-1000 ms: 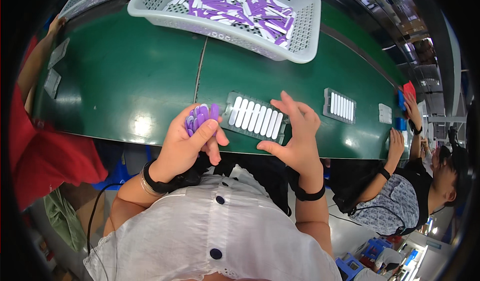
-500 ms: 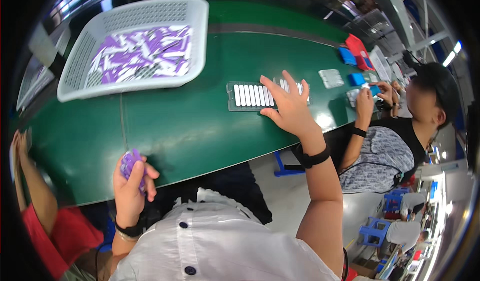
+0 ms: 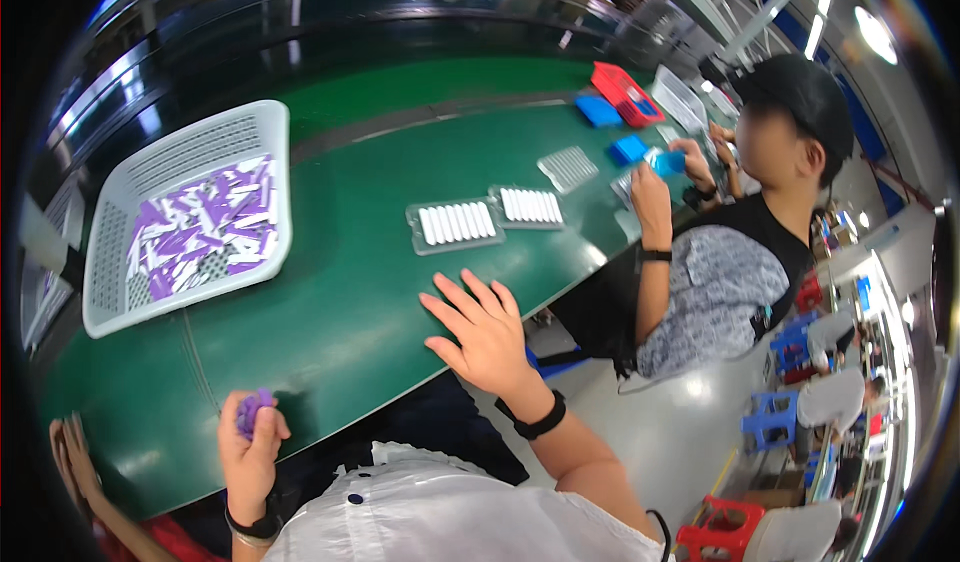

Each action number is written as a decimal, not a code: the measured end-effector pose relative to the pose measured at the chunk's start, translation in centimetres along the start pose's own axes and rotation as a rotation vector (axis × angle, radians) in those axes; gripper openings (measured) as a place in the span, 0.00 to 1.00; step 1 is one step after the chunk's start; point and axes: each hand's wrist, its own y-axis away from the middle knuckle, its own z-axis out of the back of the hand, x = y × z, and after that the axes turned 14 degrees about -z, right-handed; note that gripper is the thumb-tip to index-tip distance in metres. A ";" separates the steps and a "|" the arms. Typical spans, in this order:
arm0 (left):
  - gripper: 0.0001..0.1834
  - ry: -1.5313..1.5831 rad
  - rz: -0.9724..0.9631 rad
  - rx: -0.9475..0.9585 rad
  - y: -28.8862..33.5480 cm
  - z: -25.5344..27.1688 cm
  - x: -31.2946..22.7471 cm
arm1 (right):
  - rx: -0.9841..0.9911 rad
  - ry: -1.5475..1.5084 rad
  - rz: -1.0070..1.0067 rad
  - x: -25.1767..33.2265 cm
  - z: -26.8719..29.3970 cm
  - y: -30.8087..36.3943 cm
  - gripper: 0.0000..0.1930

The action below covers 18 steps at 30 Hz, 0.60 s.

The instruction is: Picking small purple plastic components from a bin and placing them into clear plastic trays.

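Near the table's front edge on the left, my left hand (image 3: 246,452) is closed around a small bunch of purple plastic pieces (image 3: 252,414); their exact kind is hard to make out. My right hand (image 3: 485,340) hovers at the front edge with its fingers spread, holding nothing. Just beyond its fingertips lies a clear plastic tray (image 3: 440,249) with a row of slim white pieces (image 3: 459,225). A second clear tray (image 3: 540,224), also bearing white pieces, touches or overlaps its right end. Both trays lie flat on the green table (image 3: 360,312).
A white basket (image 3: 100,307) of loose purple and white pieces stands at left. Farther right lie another clear tray (image 3: 567,169), blue blocks (image 3: 629,149) and a red basket (image 3: 625,95). A co-worker (image 3: 720,272) handles a blue item at right; another person's hands (image 3: 75,457) show at lower left.
My right hand has drawn back from over the trays toward the front edge, uncovering the white pieces. My left hand still grips the purple pieces. The whole view has turned.
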 end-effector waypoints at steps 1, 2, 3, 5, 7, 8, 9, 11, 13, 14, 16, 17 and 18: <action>0.06 -0.006 -0.011 -0.039 -0.4 -0.4 -0.1 | -0.019 0.009 -0.025 0.0 0.1 -0.3 0.24; 0.05 -0.114 -0.061 0.023 -0.8 -0.7 0.3 | -0.037 0.021 -0.051 0.1 0.1 -0.5 0.22; 0.05 -0.224 -0.108 0.082 -1.2 -0.8 0.2 | -0.059 0.007 -0.065 -0.2 -0.3 -0.3 0.21; 0.04 -0.303 -0.091 0.059 -1.4 -0.6 -0.3 | -0.059 0.020 -0.073 -0.1 -0.5 -0.4 0.20; 0.05 -0.340 -0.144 0.116 -1.1 0.0 0.2 | -0.055 0.010 -0.051 0.2 -0.7 -0.4 0.20; 0.05 -0.339 -0.147 0.079 -0.9 0.3 0.4 | -0.052 0.009 -0.064 0.4 -0.8 -0.5 0.19; 0.05 -0.306 -0.150 0.080 -0.7 0.5 0.5 | -0.049 0.003 -0.031 0.5 -0.7 -0.4 0.19; 0.06 -0.244 -0.153 0.082 -0.3 0.8 0.8 | -0.067 0.020 -0.054 0.5 -0.9 -0.3 0.19; 0.06 -0.228 -0.146 0.055 -0.3 0.9 1.1 | -0.063 0.011 -0.027 0.5 -1.0 -0.1 0.18; 0.07 -0.213 -0.135 0.063 -0.3 0.8 1.1 | -0.078 0.020 -0.034 0.5 -1.1 0.1 0.18; 0.07 -0.231 -0.148 0.062 -0.2 0.7 1.0 | -0.099 0.020 -0.046 0.5 -1.1 0.3 0.17; 0.08 -0.247 -0.158 0.086 -0.1 0.7 0.9 | -0.094 0.013 -0.034 0.6 -1.1 0.4 0.17; 0.08 -0.278 -0.171 0.084 0.0 0.7 0.7 | -0.099 0.010 -0.039 0.7 -1.0 0.5 0.17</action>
